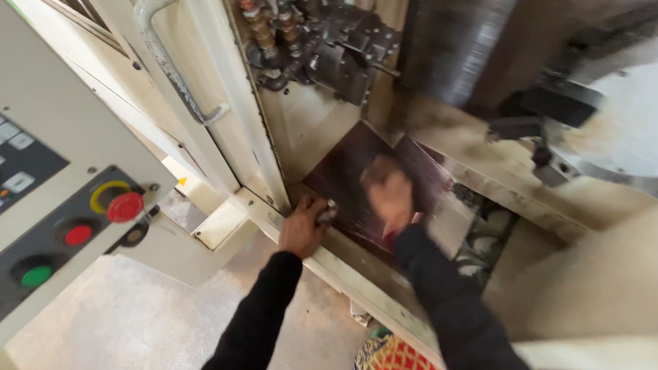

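Observation:
I look down into an open machine enclosure. My left hand [304,225] rests on the lower door sill [339,272] and is closed around a small metal piece [327,211]. My right hand [388,196] is blurred with motion and reaches inside over a dark sloped metal plate [344,174]; whether it holds anything I cannot tell. Both arms wear black sleeves.
A control panel [36,192] with red and green buttons stands at the left. The cream sliding door with a grey handle [170,56] is open. A tool turret with hoses [322,34] is above, a round chuck [640,119] at right. A red patterned object [398,365] lies below.

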